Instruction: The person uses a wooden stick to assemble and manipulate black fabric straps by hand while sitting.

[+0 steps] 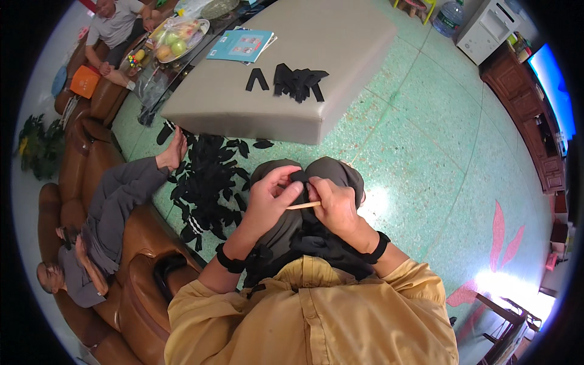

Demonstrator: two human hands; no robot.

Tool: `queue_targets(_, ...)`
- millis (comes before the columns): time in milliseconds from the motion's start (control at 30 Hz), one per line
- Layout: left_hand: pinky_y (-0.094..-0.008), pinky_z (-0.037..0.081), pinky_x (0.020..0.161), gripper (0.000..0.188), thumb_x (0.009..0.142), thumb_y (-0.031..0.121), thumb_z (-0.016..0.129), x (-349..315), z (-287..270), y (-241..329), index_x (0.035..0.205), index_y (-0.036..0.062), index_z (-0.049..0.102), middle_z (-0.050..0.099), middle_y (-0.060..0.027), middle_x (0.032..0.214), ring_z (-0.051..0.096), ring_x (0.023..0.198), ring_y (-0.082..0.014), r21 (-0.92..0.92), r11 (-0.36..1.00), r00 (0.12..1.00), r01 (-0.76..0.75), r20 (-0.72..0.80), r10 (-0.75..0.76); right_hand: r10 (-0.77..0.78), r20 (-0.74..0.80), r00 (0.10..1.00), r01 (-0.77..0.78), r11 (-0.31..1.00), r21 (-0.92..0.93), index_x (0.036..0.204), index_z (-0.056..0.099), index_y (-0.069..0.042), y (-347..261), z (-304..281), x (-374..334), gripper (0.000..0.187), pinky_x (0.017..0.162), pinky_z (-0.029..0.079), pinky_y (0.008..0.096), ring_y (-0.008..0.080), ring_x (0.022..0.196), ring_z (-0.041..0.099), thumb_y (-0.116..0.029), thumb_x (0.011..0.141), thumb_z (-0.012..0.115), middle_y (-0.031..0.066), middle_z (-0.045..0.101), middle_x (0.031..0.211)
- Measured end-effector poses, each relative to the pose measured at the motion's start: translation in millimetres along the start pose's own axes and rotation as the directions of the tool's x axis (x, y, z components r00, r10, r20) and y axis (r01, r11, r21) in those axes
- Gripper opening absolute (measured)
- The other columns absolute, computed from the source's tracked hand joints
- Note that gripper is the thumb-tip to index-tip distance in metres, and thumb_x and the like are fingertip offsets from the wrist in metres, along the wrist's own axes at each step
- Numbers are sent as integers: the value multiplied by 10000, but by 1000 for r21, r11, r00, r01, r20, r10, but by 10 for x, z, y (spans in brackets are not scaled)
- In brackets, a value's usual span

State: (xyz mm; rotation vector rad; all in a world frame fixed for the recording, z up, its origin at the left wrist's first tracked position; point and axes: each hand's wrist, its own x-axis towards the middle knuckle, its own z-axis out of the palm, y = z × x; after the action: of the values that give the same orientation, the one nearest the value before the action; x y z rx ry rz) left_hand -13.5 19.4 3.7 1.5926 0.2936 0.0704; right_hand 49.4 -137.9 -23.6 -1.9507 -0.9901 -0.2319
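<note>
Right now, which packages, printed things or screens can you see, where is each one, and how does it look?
Booklet: flat on the grey ottoman, far left corner; rectangular, teal-blue cover with small pictures.
Screen: on the dark wooden cabinet at the right edge; glowing blue, seen at a slant.
Fruit bag: on the glass table, upper left; clear plastic over green and orange fruit.
Water bottle: on the floor, top; large, clear blue.

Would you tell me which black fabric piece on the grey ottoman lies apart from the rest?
The bent, V-shaped strip, alone left of the heap, nearer the blue booklet.
</note>
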Motion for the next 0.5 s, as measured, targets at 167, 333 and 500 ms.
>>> queue_targets(167,-199,469,608,195,864,82,591,34,-76,95,1024,-29,610,622,-24,796,568,700,-69,-1,1000,1000,24,-19,-24,-8,-56,998,10,999,38,955,548,-21,98,-49,105,247,511,465,361,296,617,578,-61,728,638,120,558,808)
queue_targets(333,-289,567,737,202,863,41,569,123,-61,82,1030,-72,579,606,-96,917,603,760,-126,-295,949,979,111,-133,-156,226,60,972,-223,974,-47,933,571,-44,-68,-163,237,223,540,455,403,343,657,566,-234,830,625,131,531,784)
queue_targets(500,-314,551,772,193,888,20,517,200,-78,-35,1059,-50,574,599,-80,935,593,827,-133,-378,926,969,1,-227,-93,170,113,979,-146,971,-190,819,581,-32,-160,-264,94,178,462,412,386,311,513,519,-207,844,603,118,504,649)
